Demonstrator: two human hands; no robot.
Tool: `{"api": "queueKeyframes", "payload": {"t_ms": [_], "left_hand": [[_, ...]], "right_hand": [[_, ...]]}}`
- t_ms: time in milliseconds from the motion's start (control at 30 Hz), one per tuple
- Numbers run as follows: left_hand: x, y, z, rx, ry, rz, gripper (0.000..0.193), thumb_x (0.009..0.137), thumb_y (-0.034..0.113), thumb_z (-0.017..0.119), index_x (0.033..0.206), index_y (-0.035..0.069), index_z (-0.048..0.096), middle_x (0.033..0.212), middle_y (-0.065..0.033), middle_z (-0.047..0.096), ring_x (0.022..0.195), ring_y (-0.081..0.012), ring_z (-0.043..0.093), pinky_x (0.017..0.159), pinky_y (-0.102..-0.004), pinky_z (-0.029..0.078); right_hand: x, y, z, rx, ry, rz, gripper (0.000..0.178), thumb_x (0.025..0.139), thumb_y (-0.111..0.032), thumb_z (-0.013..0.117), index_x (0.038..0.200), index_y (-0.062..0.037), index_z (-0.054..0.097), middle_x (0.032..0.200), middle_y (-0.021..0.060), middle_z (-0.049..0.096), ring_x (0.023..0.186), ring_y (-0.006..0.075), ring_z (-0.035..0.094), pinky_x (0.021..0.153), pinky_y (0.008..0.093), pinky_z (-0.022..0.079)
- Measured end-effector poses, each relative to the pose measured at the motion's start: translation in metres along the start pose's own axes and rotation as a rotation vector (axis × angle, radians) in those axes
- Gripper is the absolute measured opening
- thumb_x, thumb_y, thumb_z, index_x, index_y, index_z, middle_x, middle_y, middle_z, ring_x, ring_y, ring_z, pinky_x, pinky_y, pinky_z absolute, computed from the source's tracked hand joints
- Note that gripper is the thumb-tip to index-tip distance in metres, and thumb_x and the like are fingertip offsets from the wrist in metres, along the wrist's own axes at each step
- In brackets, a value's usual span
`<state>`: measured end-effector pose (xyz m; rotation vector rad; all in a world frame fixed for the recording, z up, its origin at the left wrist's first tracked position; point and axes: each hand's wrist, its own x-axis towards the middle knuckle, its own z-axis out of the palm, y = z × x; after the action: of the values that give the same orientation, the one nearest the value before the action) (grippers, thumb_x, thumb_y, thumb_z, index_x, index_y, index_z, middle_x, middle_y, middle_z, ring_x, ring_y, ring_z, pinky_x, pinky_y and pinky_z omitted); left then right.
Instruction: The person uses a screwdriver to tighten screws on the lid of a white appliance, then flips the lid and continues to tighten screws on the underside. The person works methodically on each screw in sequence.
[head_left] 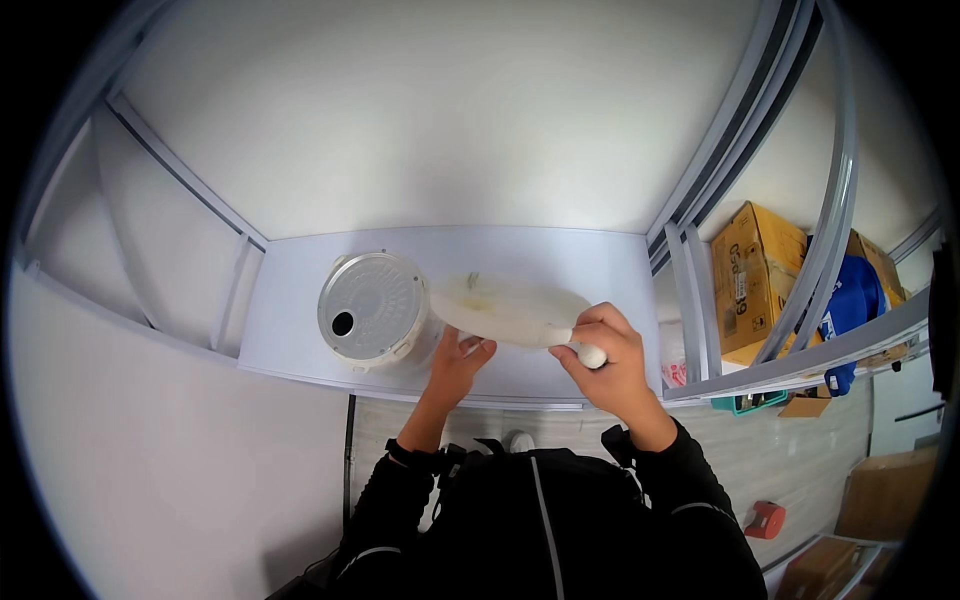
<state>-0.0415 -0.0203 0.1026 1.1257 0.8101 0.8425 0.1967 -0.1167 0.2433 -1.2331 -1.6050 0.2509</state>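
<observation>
A pale, shallow, pan-shaped thing (505,308) with a rounded white handle (592,356) is held tilted above the white tabletop (545,375). Faint yellowish and dark marks show on its face. My right hand (612,355) is closed round the handle. At the near left edge of the same thing, the curled fingers and thumb of my left hand (460,368) pinch its rim. Just left of that hand stands a round white appliance (372,308). Its grey disc-shaped top has a dark round hole near the left side.
Pale walls and grey metal frame posts (690,290) enclose the tabletop. Beyond the right posts are cardboard boxes (750,285), a blue bag (855,300) and a teal tray (750,402). A red object (766,520) lies on the floor at lower right.
</observation>
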Motion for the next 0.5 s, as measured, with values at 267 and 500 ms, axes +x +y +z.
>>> {"api": "queueKeyframes", "payload": {"t_ms": [267, 500], "left_hand": [[-0.012, 0.022, 0.016, -0.685, -0.062, -0.364, 0.060, 0.108, 0.026, 0.062, 0.160, 0.009, 0.037, 0.156, -0.0135, 0.052, 0.135, -0.0371, 0.062, 0.117, -0.0526, 0.051], [-0.007, -0.026, 0.008, -0.497, -0.031, -0.304, 0.063, 0.099, 0.005, 0.064, 0.156, 0.006, 0.039, 0.143, -0.0158, 0.062, 0.127, -0.0311, 0.068, 0.103, -0.0473, 0.062]], "right_hand": [[-0.036, 0.049, 0.042, -0.211, -0.167, -0.056, 0.021, 0.078, -0.004, 0.084, 0.093, -0.0137, 0.074, 0.094, 0.0023, 0.066, 0.075, 0.0269, 0.071, 0.062, 0.0378, 0.057], [-0.053, 0.069, 0.056, -0.197, -0.588, 0.182, 0.025, 0.080, -0.012, 0.077, 0.104, -0.0174, 0.075, 0.101, 0.0044, 0.070, 0.087, 0.0329, 0.073, 0.071, 0.0455, 0.058]]}}
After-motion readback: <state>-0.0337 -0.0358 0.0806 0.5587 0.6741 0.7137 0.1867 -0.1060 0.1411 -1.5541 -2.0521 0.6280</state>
